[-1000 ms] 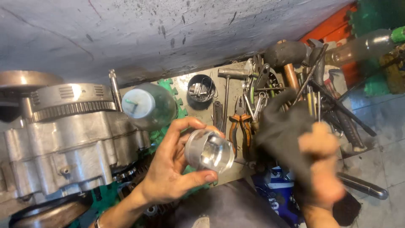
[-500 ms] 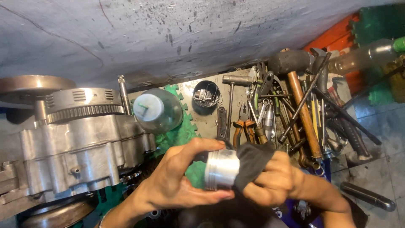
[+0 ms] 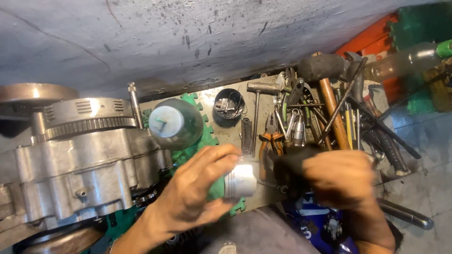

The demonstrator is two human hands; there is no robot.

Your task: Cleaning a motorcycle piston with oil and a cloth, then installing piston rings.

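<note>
Hands: both met at lower centre of frame around the piston (image 3: pixel 240 181).
Left hand (image 3: pixel 195 193): fingers closed on the piston, thumb over the top, fingertips under it; wrist entered from the bottom edge, angled up and right.
Right hand (image 3: pixel 341 181): fist closed on a dark rag (image 3: pixel 289 164), pressed against the piston's right end; forearm entered from lower right.
Change: a second ago the right hand was well apart at right, rag hanging off it, piston held alone with its open end showing. Half a second ago rag had reached the piston. Now rag in contact and both hands motion-blurred.
Meaning: wiping of the piston looked under way, not finished, judging by the blur.
Piston: silvery metal cylinder, lower centre, lifted clear above the green mat (image 3: pixel 197 146).
Engine case (image 3: pixel 80 164): grey casting, left of frame, unmoved, well apart from the hands.
Jar (image 3: pixel 175 123): green, round, just above the left hand.
Tool pile (image 3: pixel 329 117): hammer, pliers, spanners, upper right, untouched.
</note>
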